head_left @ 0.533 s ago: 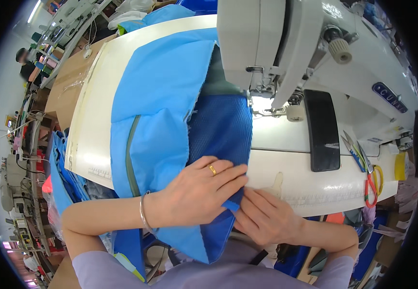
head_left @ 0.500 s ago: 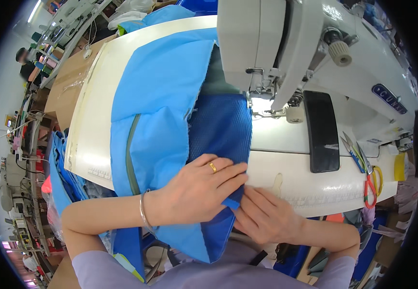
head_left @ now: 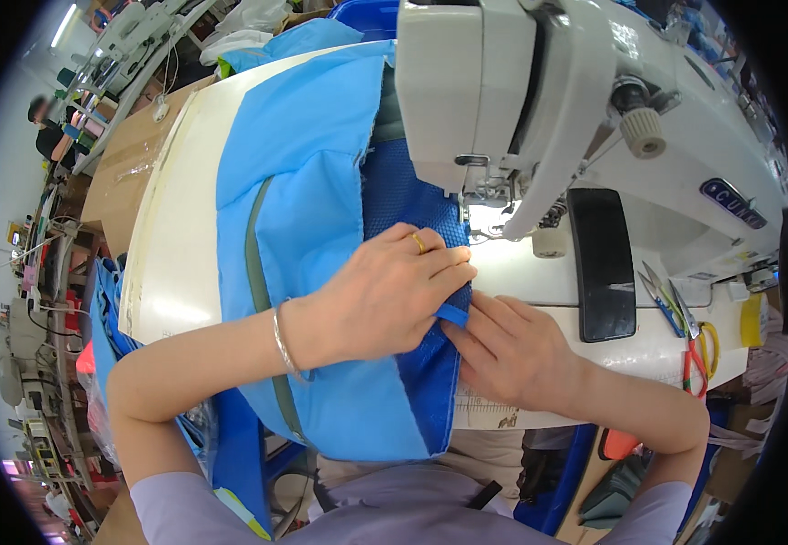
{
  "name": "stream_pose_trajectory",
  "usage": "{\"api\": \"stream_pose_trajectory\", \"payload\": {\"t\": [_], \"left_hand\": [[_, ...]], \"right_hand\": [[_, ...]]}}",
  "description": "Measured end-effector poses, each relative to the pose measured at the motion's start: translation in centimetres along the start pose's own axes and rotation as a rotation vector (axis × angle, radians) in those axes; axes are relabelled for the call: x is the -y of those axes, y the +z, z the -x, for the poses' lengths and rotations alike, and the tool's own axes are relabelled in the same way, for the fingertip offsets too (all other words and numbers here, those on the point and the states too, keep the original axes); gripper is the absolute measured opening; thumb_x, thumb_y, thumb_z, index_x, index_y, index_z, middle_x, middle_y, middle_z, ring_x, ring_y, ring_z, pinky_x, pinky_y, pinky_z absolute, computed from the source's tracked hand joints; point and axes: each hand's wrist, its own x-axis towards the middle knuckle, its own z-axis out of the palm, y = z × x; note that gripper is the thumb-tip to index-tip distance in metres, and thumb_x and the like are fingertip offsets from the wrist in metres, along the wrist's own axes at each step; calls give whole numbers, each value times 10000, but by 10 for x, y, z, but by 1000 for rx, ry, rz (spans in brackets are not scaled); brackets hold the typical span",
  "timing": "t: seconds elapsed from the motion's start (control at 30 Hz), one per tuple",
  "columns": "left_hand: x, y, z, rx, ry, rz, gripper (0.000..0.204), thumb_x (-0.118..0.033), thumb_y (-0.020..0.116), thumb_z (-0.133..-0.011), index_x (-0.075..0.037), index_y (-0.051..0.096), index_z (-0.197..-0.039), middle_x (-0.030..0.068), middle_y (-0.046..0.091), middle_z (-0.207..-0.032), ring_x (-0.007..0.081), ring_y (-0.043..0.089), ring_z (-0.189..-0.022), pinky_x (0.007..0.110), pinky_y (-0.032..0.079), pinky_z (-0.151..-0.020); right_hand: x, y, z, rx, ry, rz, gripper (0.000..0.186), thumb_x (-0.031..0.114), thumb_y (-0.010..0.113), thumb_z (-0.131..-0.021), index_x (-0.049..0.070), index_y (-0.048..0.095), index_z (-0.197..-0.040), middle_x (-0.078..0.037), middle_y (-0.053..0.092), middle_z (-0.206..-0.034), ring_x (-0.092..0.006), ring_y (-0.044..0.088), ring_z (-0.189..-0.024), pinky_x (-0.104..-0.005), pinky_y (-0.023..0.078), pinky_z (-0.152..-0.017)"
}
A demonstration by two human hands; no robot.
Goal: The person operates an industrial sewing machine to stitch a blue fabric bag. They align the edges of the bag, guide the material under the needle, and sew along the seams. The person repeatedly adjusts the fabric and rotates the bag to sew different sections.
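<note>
A light blue fabric piece (head_left: pixel 308 218) with a grey-green strip lies over a dark blue mesh fabric (head_left: pixel 403 186) on the sewing machine's bed. The mesh edge runs up beside the presser foot (head_left: pixel 467 213) of the white sewing machine (head_left: pixel 467 91). My left hand (head_left: pixel 394 291), wearing a ring and a bangle, presses on the fabric with its fingertips closed at the right edge. Just below it, my right hand (head_left: pixel 512 350) pinches the same edge, near a small folded blue tab (head_left: pixel 452 314). The lower part of the fabric hangs over the table's front.
On the right lie a black flat phone-like object (head_left: pixel 603 263), scissors (head_left: pixel 689 318) with red and yellow handles, and a yellow spool-like item (head_left: pixel 754 320). A cardboard sheet (head_left: pixel 122 182) borders the table's left. Far left, another person (head_left: pixel 46 132) is near other machines.
Both hands have moved away from me toward the presser foot, carrying the fabric's right edge with them. The hanging fabric has shifted up too.
</note>
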Motion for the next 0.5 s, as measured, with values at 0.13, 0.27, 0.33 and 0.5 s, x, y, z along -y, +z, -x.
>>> {"api": "stream_pose_trajectory", "payload": {"t": [0.13, 0.27, 0.33, 0.5], "left_hand": [[8, -5, -7, -38, -11, -7, 432, -87, 706, -790, -57, 662, -1218, 130, 706, -1200, 322, 671, -1094, 443, 524, -975], [14, -6, -10, -45, 8, 6, 415, -90, 746, -781, -64, 690, -1191, 128, 713, -1154, 314, 691, -1053, 463, 541, -971], [7, -10, -7, -70, 10, -15, 424, -95, 774, -765, -67, 708, -1182, 127, 709, -1147, 322, 690, -1030, 468, 546, -966], [4, -8, 8, -84, -79, -3, 465, -93, 801, -743, -98, 735, -1203, 147, 691, -1167, 368, 684, -995, 468, 540, -996]], "right_hand": [[-10, 3, -6, 7, 33, 18, 350, 123, 694, -763, -79, 705, -1048, -228, 672, -1077, -327, 653, -1058, -361, 546, -809], [-9, 10, 2, -22, -89, 140, 383, 142, 675, -758, -106, 705, -1049, -274, 688, -1076, -360, 663, -1050, -365, 547, -794], [-3, 6, 8, -8, -144, 167, 398, 156, 671, -758, -119, 706, -1043, -293, 697, -1064, -379, 668, -1043, -379, 549, -800], [16, 2, 13, -4, -137, 110, 415, 166, 668, -761, -128, 710, -1051, -317, 703, -1067, -401, 672, -1040, -419, 555, -856]]}}
